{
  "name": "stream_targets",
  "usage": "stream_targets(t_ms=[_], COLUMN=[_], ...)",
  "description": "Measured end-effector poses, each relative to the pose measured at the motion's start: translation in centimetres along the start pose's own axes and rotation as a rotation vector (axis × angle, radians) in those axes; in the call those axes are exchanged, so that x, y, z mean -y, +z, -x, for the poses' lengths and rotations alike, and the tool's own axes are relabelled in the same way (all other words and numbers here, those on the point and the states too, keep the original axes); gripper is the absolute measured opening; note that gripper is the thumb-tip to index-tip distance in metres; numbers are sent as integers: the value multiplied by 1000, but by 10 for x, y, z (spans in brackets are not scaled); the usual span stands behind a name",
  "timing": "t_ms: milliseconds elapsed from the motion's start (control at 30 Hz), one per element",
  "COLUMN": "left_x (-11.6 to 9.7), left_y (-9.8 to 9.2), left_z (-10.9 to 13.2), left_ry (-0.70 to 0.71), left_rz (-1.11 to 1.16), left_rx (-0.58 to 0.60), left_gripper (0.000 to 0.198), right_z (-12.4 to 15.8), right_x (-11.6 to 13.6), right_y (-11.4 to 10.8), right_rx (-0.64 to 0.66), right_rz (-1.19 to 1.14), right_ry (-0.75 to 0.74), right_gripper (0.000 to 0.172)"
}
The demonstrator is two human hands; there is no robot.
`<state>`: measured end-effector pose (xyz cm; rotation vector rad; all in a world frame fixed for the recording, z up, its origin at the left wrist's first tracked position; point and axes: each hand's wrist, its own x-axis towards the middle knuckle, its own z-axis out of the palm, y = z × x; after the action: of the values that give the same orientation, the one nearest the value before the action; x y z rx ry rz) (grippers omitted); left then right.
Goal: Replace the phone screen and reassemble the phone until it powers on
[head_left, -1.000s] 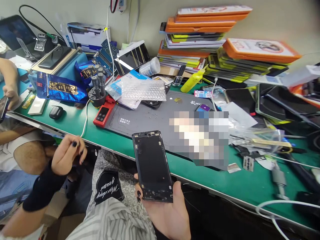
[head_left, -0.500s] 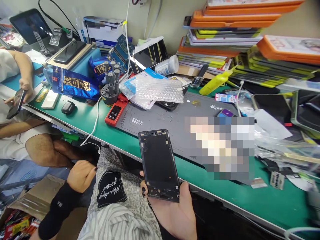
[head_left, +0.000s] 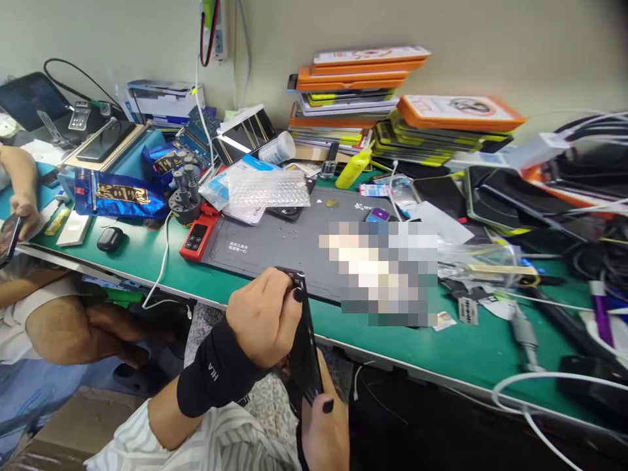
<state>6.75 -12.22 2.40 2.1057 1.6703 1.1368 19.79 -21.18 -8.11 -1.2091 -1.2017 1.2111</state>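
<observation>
A slim black phone panel [head_left: 305,356], a flat, hard rectangle with a faint gloss along its rim, stands tilted and nearly edge-on in front of the green tabletop [head_left: 132,265], above the person's lap. The right hand [head_left: 328,435] holds its lower end, the dark-nailed thumb laid along the near edge and the fingers behind mostly hidden. The left hand [head_left: 265,317] is bent over the upper end, its fingers curled tightly inward and the thumb against the top corner; whether they pinch anything there, I cannot tell. A stretchy black wristband [head_left: 210,373] wraps the left wrist, above a loose, crumpled striped sleeve [head_left: 147,432]. Beyond the hands lies a smooth, matte grey mat [head_left: 299,271], part of it hidden by a pixelated patch. Dimpled, clear bubble wrap [head_left: 269,188] overlaps its far left edge, near a boxy red device [head_left: 196,241] and a round dark stand [head_left: 185,204] bearing upright cylinders. Farther left are a crinkled, shiny blue foil pouch [head_left: 118,196] and a rounded black case [head_left: 110,238]. At the far left edge, a co-worker's hand [head_left: 25,216] grips a thin dark handset [head_left: 8,239].
</observation>
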Motion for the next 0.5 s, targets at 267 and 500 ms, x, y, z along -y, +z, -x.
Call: stream_targets(t_ms=[267,500], left_x=[-3,2], left_y=[0,-5], left_z=[6,12], left_ry=[-22,-74], left_rz=[169,276], left_rx=[-52,-150], left_gripper=[20,20], right_z=[-14,-10], right_x=[28,29], right_y=[-3,1], right_rx=[45,104], right_rz=[273,286], right_ry=[-312,-322], right_gripper=[52,54])
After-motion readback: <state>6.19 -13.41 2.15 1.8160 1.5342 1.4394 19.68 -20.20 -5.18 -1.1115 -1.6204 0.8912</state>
